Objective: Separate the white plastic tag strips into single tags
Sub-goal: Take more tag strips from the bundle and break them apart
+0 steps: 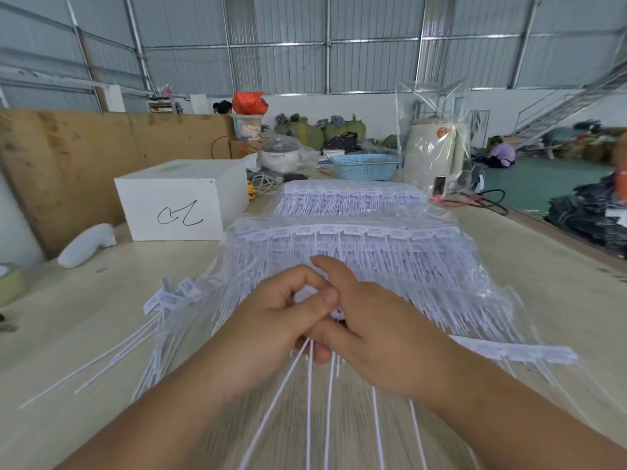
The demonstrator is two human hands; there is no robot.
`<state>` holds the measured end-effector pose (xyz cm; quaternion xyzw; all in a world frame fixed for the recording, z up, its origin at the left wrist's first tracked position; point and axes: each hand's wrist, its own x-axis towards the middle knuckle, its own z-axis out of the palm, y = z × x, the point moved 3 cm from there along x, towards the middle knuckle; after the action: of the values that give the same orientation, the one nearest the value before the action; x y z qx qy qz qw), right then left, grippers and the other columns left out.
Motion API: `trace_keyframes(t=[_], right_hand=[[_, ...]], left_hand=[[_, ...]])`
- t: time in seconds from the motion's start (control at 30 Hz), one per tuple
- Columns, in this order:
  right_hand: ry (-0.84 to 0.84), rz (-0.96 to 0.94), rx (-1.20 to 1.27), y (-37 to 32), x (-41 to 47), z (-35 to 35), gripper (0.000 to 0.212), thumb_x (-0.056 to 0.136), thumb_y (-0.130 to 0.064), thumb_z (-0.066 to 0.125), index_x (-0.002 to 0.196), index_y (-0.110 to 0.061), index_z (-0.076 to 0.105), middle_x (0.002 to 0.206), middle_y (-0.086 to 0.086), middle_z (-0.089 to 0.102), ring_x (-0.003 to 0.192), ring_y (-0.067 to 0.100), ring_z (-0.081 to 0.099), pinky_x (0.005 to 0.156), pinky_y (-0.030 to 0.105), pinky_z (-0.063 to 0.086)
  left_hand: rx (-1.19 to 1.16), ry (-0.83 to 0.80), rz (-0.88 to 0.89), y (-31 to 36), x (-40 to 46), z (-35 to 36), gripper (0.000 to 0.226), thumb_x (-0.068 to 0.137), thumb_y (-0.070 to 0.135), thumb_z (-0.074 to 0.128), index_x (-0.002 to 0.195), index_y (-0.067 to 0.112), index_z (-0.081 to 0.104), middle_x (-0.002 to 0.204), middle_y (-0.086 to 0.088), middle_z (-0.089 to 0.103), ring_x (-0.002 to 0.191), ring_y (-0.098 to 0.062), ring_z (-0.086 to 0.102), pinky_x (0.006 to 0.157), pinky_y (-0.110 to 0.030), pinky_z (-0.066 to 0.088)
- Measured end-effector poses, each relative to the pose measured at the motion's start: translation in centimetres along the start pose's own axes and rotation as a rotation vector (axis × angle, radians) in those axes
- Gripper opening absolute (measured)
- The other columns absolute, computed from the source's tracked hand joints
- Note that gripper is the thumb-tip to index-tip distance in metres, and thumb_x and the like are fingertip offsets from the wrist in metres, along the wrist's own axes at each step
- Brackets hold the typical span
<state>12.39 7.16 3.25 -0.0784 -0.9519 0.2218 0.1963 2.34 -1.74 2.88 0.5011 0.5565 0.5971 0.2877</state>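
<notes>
My left hand [271,320] and my right hand [380,330] meet over the table's middle and both pinch the head of one white tag strip [310,395]. Its thin tails hang down toward me. Behind my hands lies a big pile of tag strips [356,245] partly wrapped in clear plastic, with a second wrapped pile [346,196] farther back. Separated single tags [166,300] lie loose on the left, their tails spread across the table. Another strip [515,351] lies on the right.
A white box [176,205] with a black scribble stands at the left. A pale padded object [86,244] and a tape roll [10,283] sit at the far left. A blue basket [364,166], a pot and a bagged white canister [431,150] stand behind. The table's right edge runs diagonally.
</notes>
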Motion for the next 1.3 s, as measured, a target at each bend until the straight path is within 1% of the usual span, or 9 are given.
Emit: trace_keyframes(t=[0.07,0.17,0.3,0.53,0.73,1.03,1.1,1.2,1.3], right_hand=[[-0.008,-0.009,0.043,0.1,0.0,-0.1,0.057,0.094,-0.054,0.048,0.143,-0.034,0.026,0.083,-0.015,0.072,0.077,-0.001,0.064,0.075,0.029,0.052],[0.009,-0.003,0.012,0.4,-0.1,-1.2,0.035,0.088,-0.063,0.049,0.103,-0.031,0.051,0.069,-0.009,0.063,0.059,0.003,0.057,0.058,0.032,0.047],[0.03,0.04,0.078,1.5,-0.3,-2.1,0.033,0.092,-0.052,0.053,0.077,-0.023,0.05,0.051,-0.008,0.048,0.045,0.006,0.044,0.049,0.029,0.035],[-0.005,0.016,0.076,1.6,-0.4,-1.9,0.026,0.094,-0.044,0.057,0.078,-0.025,0.057,0.053,-0.013,0.05,0.046,0.005,0.045,0.046,0.02,0.031],[-0.038,0.013,0.118,1.6,-0.4,-1.7,0.028,0.094,-0.042,0.059,0.081,-0.018,0.061,0.057,-0.009,0.05,0.049,0.004,0.045,0.049,0.02,0.032],[0.318,0.04,-0.085,-0.2,0.1,-1.6,0.03,0.095,-0.044,0.052,0.072,-0.026,0.043,0.054,-0.007,0.044,0.055,0.018,0.049,0.053,0.033,0.035],[0.417,0.041,-0.049,-0.4,0.4,-1.7,0.03,0.095,-0.044,0.049,0.076,-0.021,0.049,0.055,-0.006,0.048,0.054,0.017,0.052,0.052,0.034,0.04],[0.627,0.1,0.137,0.9,0.4,-3.6,0.033,0.096,-0.043,0.049,0.069,-0.026,0.042,0.047,-0.01,0.044,0.043,0.006,0.041,0.046,0.029,0.029],[0.489,0.06,0.274,2.0,0.0,-4.0,0.02,0.093,-0.045,0.053,0.083,-0.03,0.045,0.048,-0.017,0.048,0.038,0.004,0.037,0.041,0.018,0.027]], left_hand=[[0.001,0.027,-0.012,-0.3,0.2,-0.2,0.016,0.085,0.032,0.068,0.073,0.023,0.065,0.061,-0.019,0.063,0.051,-0.023,0.06,0.054,-0.029,0.05],[-0.068,0.131,-0.019,-0.4,0.5,-0.7,0.015,0.077,0.033,0.069,0.073,0.019,0.065,0.065,-0.024,0.061,0.05,-0.025,0.058,0.051,-0.028,0.05],[-0.113,0.224,-0.024,-0.3,0.8,-1.8,0.013,0.07,0.033,0.064,0.069,0.02,0.067,0.068,-0.016,0.063,0.05,-0.025,0.055,0.048,-0.033,0.052],[0.021,0.136,-0.048,-0.3,0.3,-1.7,0.023,0.064,0.039,0.074,0.077,0.021,0.068,0.066,-0.011,0.065,0.046,-0.023,0.057,0.063,-0.04,0.041],[0.026,0.105,-0.125,-0.4,0.2,-1.8,0.018,0.064,0.036,0.075,0.075,0.021,0.072,0.065,-0.008,0.066,0.046,-0.023,0.059,0.052,-0.028,0.047],[-0.26,0.388,-0.046,0.5,0.4,-0.4,0.016,0.089,0.008,0.062,0.073,0.012,0.062,0.068,-0.01,0.064,0.049,-0.017,0.06,0.049,-0.027,0.052],[-0.392,0.431,-0.059,0.7,0.4,-0.7,0.018,0.091,0.007,0.059,0.073,0.011,0.059,0.063,-0.008,0.063,0.049,-0.015,0.061,0.049,-0.027,0.053],[-0.497,0.513,-0.059,1.2,0.2,-2.6,0.02,0.095,0.008,0.055,0.075,0.01,0.055,0.06,-0.004,0.063,0.047,-0.013,0.06,0.05,-0.027,0.055],[-0.343,0.48,-0.089,1.5,0.0,-3.5,0.017,0.094,0.008,0.055,0.079,0.011,0.061,0.066,-0.007,0.067,0.047,-0.015,0.06,0.046,-0.027,0.054]])
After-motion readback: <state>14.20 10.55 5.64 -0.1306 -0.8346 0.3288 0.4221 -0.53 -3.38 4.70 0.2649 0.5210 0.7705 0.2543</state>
